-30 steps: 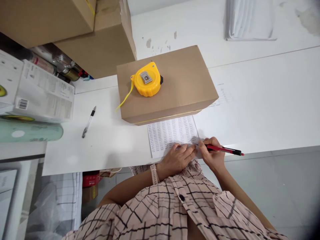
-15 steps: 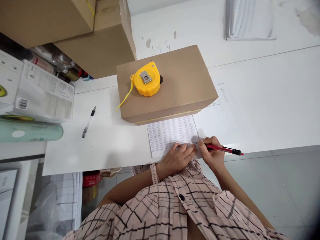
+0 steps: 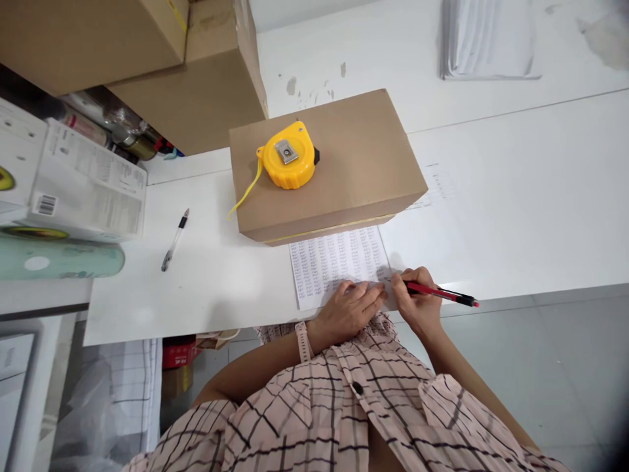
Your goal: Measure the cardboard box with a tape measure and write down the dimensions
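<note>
My right hand [image 3: 419,303] grips a red and black pen [image 3: 437,292], its tip at the lower right edge of a sheet of paper [image 3: 339,262]. Columns of small handwriting cover that sheet. Across its lower part my left hand [image 3: 351,309] lies flat with fingers stretched out, holding nothing. A brown cardboard box [image 3: 363,147] stands just beyond and covers the top of the sheet. On the box rests a yellow tape measure [image 3: 289,157] with a yellow strap hanging off its left side.
A clear pen with black grip [image 3: 175,240] lies on the white table [image 3: 211,269]. Large cardboard boxes [image 3: 191,98], a white printed carton [image 3: 88,183] and a mint-green cylinder [image 3: 63,258] stand at left. A paper stack [image 3: 491,39] sits at the back right.
My right hand and the pen tip have shifted very slightly at the paper's edge. My left hand, the box and the tape measure stay put.
</note>
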{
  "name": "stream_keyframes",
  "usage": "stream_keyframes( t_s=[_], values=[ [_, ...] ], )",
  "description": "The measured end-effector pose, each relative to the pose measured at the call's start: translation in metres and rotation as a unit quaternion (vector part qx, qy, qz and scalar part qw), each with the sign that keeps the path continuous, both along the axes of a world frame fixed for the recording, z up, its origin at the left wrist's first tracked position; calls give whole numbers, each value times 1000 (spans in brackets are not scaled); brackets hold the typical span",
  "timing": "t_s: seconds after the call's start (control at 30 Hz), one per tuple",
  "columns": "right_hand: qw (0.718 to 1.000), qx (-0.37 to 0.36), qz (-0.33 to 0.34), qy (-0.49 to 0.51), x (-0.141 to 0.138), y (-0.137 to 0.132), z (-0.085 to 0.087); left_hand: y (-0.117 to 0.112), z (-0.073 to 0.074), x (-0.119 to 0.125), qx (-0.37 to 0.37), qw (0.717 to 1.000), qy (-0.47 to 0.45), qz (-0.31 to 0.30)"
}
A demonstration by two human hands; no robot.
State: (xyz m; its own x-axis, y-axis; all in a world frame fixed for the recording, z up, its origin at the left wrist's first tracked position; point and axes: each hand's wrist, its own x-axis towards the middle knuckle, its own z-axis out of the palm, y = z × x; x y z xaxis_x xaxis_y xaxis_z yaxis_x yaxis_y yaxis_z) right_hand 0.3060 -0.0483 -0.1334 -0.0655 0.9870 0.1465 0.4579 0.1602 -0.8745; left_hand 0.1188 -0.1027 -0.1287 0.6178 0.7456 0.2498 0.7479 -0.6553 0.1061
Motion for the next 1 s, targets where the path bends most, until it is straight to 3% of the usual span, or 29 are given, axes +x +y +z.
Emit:
stream_keyframes(
  t_s=[0.57, 0.83, 0.9, 1.0],
  values=[
    [1000, -15, -4, 19, -2, 0, 1, 0, -1, 0, -1, 1000, 2, 3],
    [988, -4, -132, 75, -10, 5, 6, 1, 9, -1, -34, 999, 9, 8],
    [994, 3, -104, 26, -4, 15, 8, 1, 7, 0, -46, 999, 2, 6],
    [989, 83, -12, -120, 14, 39, 10, 2, 5, 2, -64, 997, -40, 11]
  ],
)
